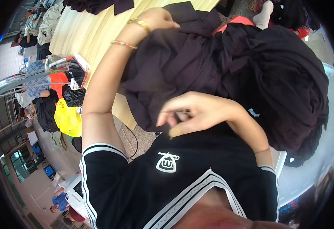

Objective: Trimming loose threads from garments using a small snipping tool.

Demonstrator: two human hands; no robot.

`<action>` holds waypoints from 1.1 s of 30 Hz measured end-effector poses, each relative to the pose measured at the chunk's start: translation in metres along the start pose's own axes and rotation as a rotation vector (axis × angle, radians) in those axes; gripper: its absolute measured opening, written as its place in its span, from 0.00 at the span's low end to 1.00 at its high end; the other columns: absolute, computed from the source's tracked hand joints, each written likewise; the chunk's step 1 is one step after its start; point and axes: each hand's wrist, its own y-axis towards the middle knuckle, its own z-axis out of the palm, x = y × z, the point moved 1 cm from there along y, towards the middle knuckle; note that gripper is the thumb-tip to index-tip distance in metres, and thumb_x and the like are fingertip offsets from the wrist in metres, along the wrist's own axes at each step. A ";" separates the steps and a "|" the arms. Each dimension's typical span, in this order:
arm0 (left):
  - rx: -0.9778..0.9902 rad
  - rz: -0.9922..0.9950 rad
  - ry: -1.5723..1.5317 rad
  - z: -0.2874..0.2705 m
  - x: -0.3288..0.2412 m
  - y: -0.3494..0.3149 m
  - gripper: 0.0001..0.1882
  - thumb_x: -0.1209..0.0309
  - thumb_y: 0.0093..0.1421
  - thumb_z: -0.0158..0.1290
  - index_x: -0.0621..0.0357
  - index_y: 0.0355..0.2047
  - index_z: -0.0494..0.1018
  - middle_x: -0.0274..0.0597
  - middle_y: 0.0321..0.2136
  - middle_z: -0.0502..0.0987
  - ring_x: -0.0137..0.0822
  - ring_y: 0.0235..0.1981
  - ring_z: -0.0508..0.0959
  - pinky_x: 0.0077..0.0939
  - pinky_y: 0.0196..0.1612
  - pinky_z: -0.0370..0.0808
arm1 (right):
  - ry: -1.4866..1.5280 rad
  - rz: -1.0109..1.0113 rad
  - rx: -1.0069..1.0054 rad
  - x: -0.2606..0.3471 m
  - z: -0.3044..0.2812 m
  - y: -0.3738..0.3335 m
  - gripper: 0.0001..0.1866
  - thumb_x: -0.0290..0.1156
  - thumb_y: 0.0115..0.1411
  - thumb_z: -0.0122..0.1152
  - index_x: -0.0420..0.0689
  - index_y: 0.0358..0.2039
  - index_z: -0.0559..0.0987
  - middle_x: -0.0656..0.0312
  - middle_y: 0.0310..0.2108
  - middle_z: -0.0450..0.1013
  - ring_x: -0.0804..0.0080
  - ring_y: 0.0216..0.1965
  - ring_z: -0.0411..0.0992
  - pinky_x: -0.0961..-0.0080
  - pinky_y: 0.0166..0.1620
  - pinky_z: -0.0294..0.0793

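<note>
A large heap of dark purple-black cloth (174, 65) spreads over the table edge and across my lap. At its far side my left hand (157, 21) is closed on the cloth, with the fingertips partly hidden. A gold-coloured bracelet and a red-and-gold one circle that wrist. In front of my chest, my right hand (197, 114) hovers over the near edge of the cloth, fingers curled and blurred. Its thumb carries a yellowish wrap (177, 131). Something small and dark shows between the curled fingers; its kind cannot be made out.
A light wooden table (86, 30) extends to the far left, with more dark cloth (98, 4) on it. More black cloth (289, 84) is bunched at the right, beside a pale surface (297, 179). Yellow fabric (67, 118) and other people are at the left.
</note>
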 end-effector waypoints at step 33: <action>-0.424 -0.184 -0.993 0.024 0.032 -0.019 0.16 0.63 0.57 0.61 0.63 0.40 0.76 0.33 0.29 0.77 0.26 0.28 0.77 0.20 0.33 0.76 | -0.341 -0.121 -1.069 -0.008 -0.057 -0.057 0.20 0.25 0.59 0.62 0.40 0.51 0.70 0.71 0.26 0.65 0.87 0.26 0.58 0.87 0.31 0.59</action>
